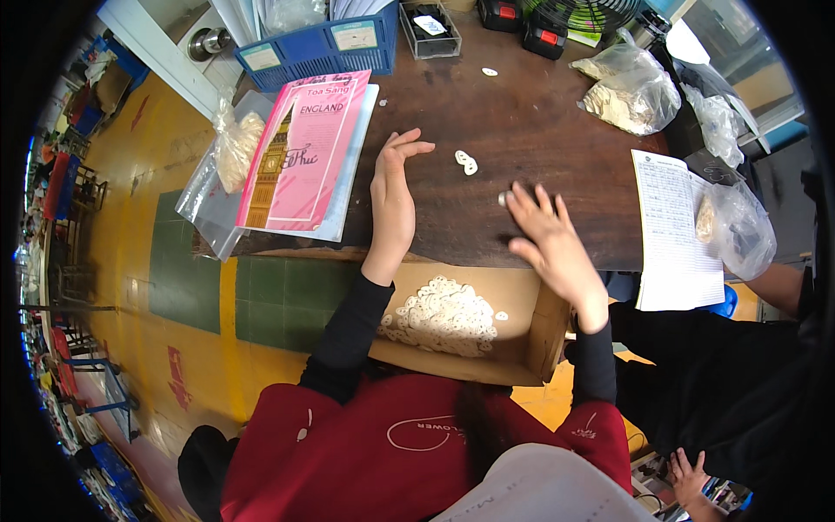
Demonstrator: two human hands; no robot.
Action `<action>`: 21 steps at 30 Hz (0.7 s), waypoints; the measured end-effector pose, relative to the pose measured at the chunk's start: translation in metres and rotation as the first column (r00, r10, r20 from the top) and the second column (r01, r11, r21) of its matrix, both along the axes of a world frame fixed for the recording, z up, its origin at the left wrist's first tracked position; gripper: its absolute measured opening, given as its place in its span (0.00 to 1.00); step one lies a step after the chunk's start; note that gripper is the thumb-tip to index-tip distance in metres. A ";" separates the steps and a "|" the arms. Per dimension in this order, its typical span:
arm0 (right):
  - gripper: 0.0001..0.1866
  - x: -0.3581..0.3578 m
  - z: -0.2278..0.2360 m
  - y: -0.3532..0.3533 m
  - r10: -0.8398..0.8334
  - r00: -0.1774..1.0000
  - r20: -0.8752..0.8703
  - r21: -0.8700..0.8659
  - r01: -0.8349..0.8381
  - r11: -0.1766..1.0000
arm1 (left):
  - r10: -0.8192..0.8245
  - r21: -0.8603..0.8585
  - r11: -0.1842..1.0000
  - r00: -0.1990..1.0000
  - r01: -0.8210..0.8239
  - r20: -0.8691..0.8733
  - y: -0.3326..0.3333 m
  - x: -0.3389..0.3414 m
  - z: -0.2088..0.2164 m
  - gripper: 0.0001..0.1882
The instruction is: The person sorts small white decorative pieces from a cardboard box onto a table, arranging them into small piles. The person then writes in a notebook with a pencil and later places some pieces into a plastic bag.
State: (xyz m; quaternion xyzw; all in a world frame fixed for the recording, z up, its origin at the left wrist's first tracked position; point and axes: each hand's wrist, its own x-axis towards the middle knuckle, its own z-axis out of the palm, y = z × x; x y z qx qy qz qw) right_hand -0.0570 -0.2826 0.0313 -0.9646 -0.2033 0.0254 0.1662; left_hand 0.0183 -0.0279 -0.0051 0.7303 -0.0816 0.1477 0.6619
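The fingers [409, 150] of the left hand [393, 204] are curving loosely at the centre of the frame, open and holding nothing. Right of centre, the slightly blurred fingers of the right hand [550, 233] are spreading open above the tabletop [557, 113]; a small pale piece [503, 199] is lying by one fingertip, and I cannot tell whether they are touching. Between the hands, overlapping cream pieces [467, 163] are resting on the wood, while a lone piece [490, 72] is lying at upper centre. At lower centre, a heap of similar pieces [444, 313] is sitting in an open brown box [545, 335]. A pink booklet [304, 157] is lying at upper left, a clear bag [644, 96] at upper right.
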 end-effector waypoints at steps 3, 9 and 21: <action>0.37 -0.047 0.012 0.007 0.119 0.978 -0.172 -0.043 -0.128 0.991 | -0.015 -0.021 1.000 1.000 0.015 0.009 0.000 0.001 -0.003 0.43; 0.38 -0.031 0.040 0.012 0.460 0.880 -0.121 0.297 -0.410 0.862 | -0.031 -0.098 0.995 0.999 0.030 -0.017 0.001 0.004 -0.006 0.42; 0.40 0.040 -0.012 0.056 0.236 0.963 0.132 0.030 -0.241 0.970 | -0.013 -0.132 0.991 1.000 0.013 0.002 0.002 0.003 -0.006 0.41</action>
